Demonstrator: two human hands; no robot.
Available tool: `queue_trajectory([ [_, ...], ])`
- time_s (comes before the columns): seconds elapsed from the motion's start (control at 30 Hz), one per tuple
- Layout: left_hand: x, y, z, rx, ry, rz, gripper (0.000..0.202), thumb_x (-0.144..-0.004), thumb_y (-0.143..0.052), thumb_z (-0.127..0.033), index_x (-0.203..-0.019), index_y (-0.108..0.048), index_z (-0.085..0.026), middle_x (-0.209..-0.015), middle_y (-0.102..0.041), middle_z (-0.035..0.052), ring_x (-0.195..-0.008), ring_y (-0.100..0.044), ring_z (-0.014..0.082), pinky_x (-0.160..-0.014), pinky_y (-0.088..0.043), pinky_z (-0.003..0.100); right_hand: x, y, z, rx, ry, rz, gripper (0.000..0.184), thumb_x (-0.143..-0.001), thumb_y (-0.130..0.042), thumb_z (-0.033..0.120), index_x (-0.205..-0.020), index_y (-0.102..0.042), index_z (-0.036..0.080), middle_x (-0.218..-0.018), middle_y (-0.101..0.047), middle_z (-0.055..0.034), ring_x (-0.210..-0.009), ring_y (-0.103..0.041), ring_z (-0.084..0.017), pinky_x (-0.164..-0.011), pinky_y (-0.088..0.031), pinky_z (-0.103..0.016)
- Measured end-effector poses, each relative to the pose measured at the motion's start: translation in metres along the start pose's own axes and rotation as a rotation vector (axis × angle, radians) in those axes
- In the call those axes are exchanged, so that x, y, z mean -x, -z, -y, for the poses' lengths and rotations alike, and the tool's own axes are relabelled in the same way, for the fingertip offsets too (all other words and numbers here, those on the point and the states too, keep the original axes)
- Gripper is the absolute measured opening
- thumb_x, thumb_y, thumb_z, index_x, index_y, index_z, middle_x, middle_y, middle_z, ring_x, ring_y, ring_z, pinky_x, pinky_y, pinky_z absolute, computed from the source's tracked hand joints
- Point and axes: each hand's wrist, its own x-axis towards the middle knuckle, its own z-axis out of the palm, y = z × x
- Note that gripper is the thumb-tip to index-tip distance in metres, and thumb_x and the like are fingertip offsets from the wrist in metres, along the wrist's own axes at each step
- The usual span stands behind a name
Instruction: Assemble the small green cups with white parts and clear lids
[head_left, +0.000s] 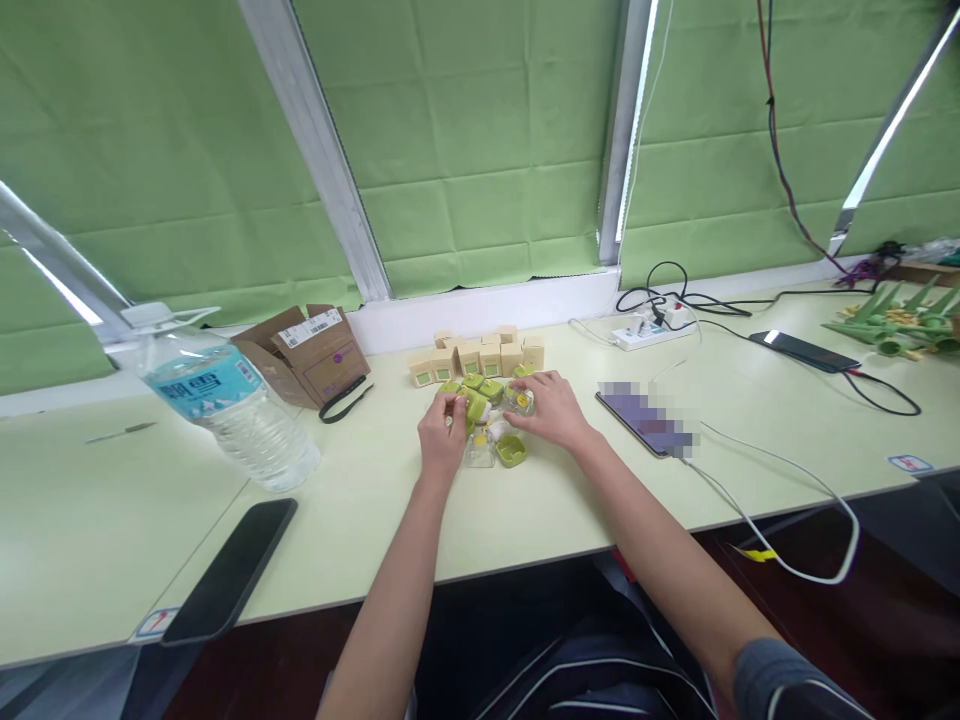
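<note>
My left hand is closed, fingers pinching a small green square-shaped piece above the table. To its right, the curled fingers of my right hand grip a small clear container with something yellow inside. Between and behind the hands lie several more green square pieces. Nearer to me, a green square cap lies with its hollow side up beside a clear square container. A small white piece between the hands is partly hidden.
Behind the green pieces stand several small beige boxes. Leftward are an open cardboard box, a large tilted water bottle and a black phone. On the right lie a lit phone with a white cable and a power strip.
</note>
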Motion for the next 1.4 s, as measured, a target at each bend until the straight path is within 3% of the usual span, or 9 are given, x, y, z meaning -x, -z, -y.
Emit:
queue_trajectory([
  [0.13, 0.000, 0.000, 0.000, -0.002, -0.007, 0.011, 0.027, -0.098, -0.052, -0.044, -0.089, -0.060, -0.021, -0.082, -0.069, 0.0026, -0.076, -0.064, 0.0157, -0.075, -0.051, 0.027, 0.000, 0.002, -0.004, 0.068, 0.014, 0.000, 0.049, -0.078, -0.079, 0.043, -0.123, -0.068, 0.027, -0.113, -0.072, -0.0111, -0.113, -0.052, -0.036, -0.098, -0.041, -0.052],
  [0.3, 0.000, 0.000, -0.002, 0.000, -0.005, 0.020, 0.029, -0.098, -0.052, -0.047, -0.088, -0.060, -0.021, -0.082, -0.069, 0.0027, -0.075, -0.064, 0.0158, -0.076, -0.052, 0.028, 0.000, 0.002, -0.008, 0.028, 0.046, 0.050, 0.018, -0.079, -0.077, 0.038, -0.092, -0.073, 0.025, -0.104, -0.074, -0.0073, -0.116, -0.053, -0.033, -0.102, -0.040, -0.049],
  [0.47, 0.000, 0.000, -0.003, 0.011, 0.000, 0.033, 0.032, -0.098, -0.052, -0.050, -0.088, -0.061, -0.021, -0.083, -0.069, 0.0034, -0.077, -0.065, 0.0166, -0.077, -0.053, 0.029, -0.001, 0.002, -0.010, 0.004, 0.071, 0.074, 0.016, -0.078, -0.080, 0.037, -0.078, -0.073, 0.023, -0.101, -0.076, -0.0072, -0.114, -0.057, -0.031, -0.102, -0.041, -0.046],
  [0.7, 0.001, 0.000, -0.002, 0.009, -0.009, 0.054, 0.029, -0.098, -0.053, -0.047, -0.088, -0.061, -0.021, -0.082, -0.069, 0.0033, -0.076, -0.065, 0.0165, -0.076, -0.053, 0.029, -0.001, -0.003, -0.014, 0.060, 0.062, 0.120, 0.019, -0.075, -0.083, 0.042, -0.079, -0.076, 0.024, -0.097, -0.076, -0.0076, -0.114, -0.061, -0.031, -0.103, -0.041, -0.046],
  [1.03, 0.001, -0.001, -0.002, 0.006, -0.022, 0.056, 0.029, -0.098, -0.053, -0.047, -0.087, -0.062, -0.021, -0.082, -0.069, 0.0042, -0.074, -0.065, 0.0171, -0.076, -0.054, 0.031, -0.002, -0.003, -0.012, -0.008, 0.058, 0.157, 0.019, -0.080, -0.080, 0.040, -0.084, -0.078, 0.022, -0.085, -0.077, -0.0060, -0.091, -0.069, -0.025, -0.097, -0.046, -0.040],
  [1.23, 0.001, -0.002, -0.001, 0.023, -0.014, 0.059, 0.030, -0.096, -0.055, -0.048, -0.086, -0.062, -0.021, -0.080, -0.069, 0.0039, -0.074, -0.064, 0.0171, -0.074, -0.054, 0.031, -0.003, 0.002, -0.012, -0.057, -0.005, 0.076, 0.016, -0.091, -0.066, 0.032, -0.085, -0.075, 0.021, -0.093, -0.076, -0.0074, -0.093, -0.067, -0.025, -0.091, -0.048, -0.038],
  [1.4, 0.001, -0.002, -0.002, 0.026, -0.010, 0.065, 0.025, -0.096, -0.056, -0.044, -0.086, -0.061, -0.022, -0.081, -0.069, 0.0043, -0.073, -0.064, 0.0172, -0.074, -0.054, 0.032, -0.004, 0.005, -0.024, -0.125, -0.072, -0.016, 0.016, -0.091, -0.060, 0.023, -0.095, -0.075, 0.022, -0.104, -0.076, -0.0059, -0.102, -0.067, -0.025, -0.092, -0.050, -0.037],
])
